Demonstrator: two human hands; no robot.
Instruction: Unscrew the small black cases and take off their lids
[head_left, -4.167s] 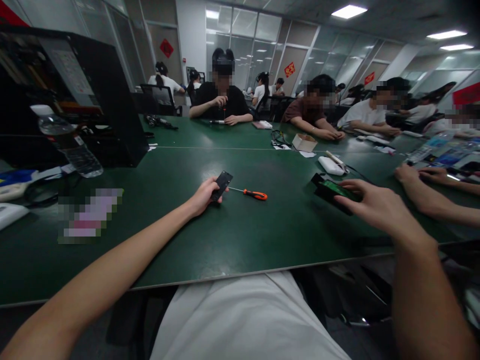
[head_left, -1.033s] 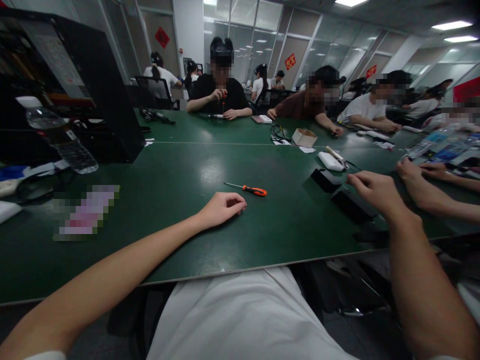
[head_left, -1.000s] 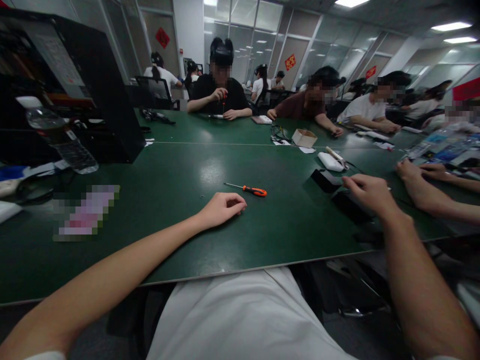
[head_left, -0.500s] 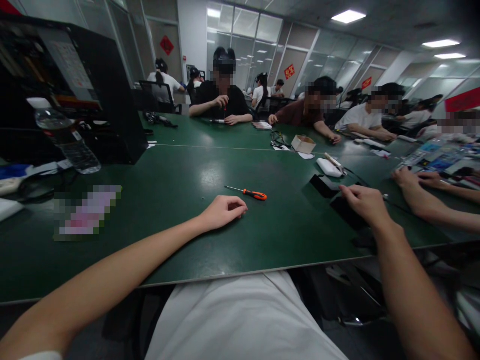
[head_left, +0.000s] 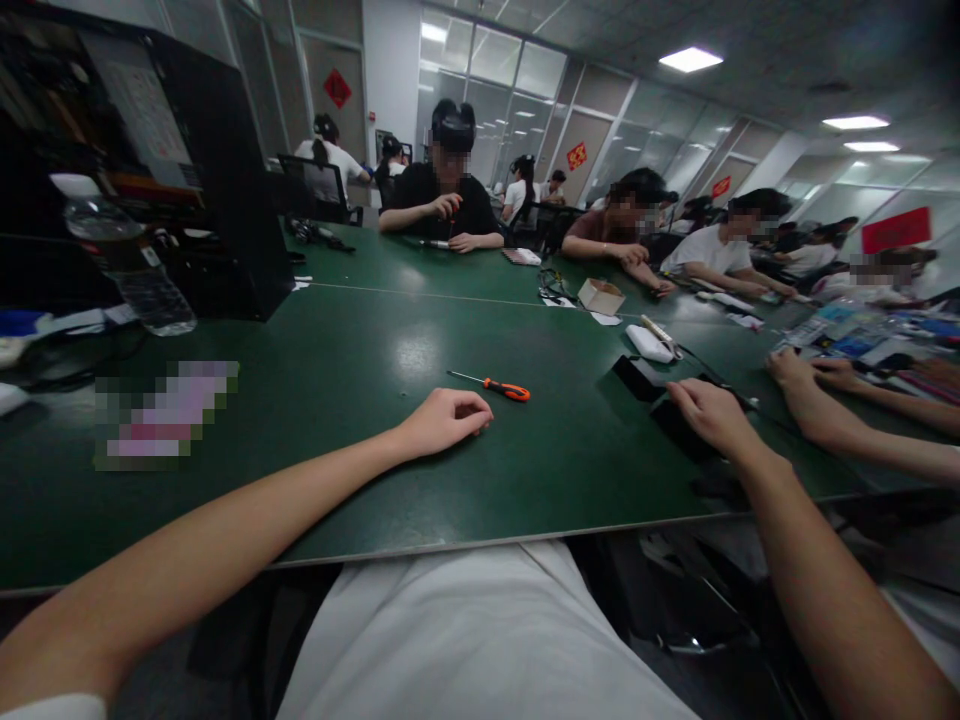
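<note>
My left hand (head_left: 442, 422) rests on the green table with its fingers loosely curled. A gap shows between thumb and fingers, and nothing is in it. Just beyond the fingertips lies a screwdriver (head_left: 506, 389) with an orange and black handle, its thin shaft pointing left; the hand does not touch it. On the right, my right hand (head_left: 709, 415) has its fingers closed at the edge of a black box (head_left: 682, 432). The hand hides part of this box. Another black box-like piece (head_left: 637, 379) sits just beyond, by the fingertips.
Past the black pieces lie a white object (head_left: 649, 344) and a small open carton (head_left: 601, 297). At left stand a water bottle (head_left: 139, 265) and a black computer case (head_left: 225, 190), with a blurred pink item (head_left: 176, 415) nearer me. A neighbour's arms (head_left: 825, 405) rest at right.
The view has shifted slightly. Both my hands keep nearly the same pose and the screwdriver stays put. Across the table, the person in the maroon top has drawn an arm inward.
</note>
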